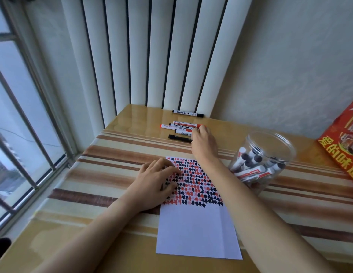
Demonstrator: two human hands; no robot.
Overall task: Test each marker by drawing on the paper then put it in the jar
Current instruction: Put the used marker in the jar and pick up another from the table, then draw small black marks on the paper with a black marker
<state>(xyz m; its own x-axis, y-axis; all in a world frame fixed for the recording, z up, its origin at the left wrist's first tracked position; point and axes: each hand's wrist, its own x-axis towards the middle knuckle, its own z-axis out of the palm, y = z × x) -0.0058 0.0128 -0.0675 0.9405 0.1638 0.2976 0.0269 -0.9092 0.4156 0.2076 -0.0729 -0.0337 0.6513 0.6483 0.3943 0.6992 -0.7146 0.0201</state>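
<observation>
A white paper lies on the table, its upper half filled with red and black marks. My left hand rests flat on the paper's upper left corner. Beyond the paper, my right hand reaches over a cluster of markers with red and black caps; its fingers are curled over the right ends of the black marker and the one above it. Whether it grips one is hidden. Another black marker lies alone near the wall. A clear plastic jar at the right holds several markers.
A red snack bag lies at the right edge. The striped table meets a window with bars on the left and a white ribbed radiator at the back.
</observation>
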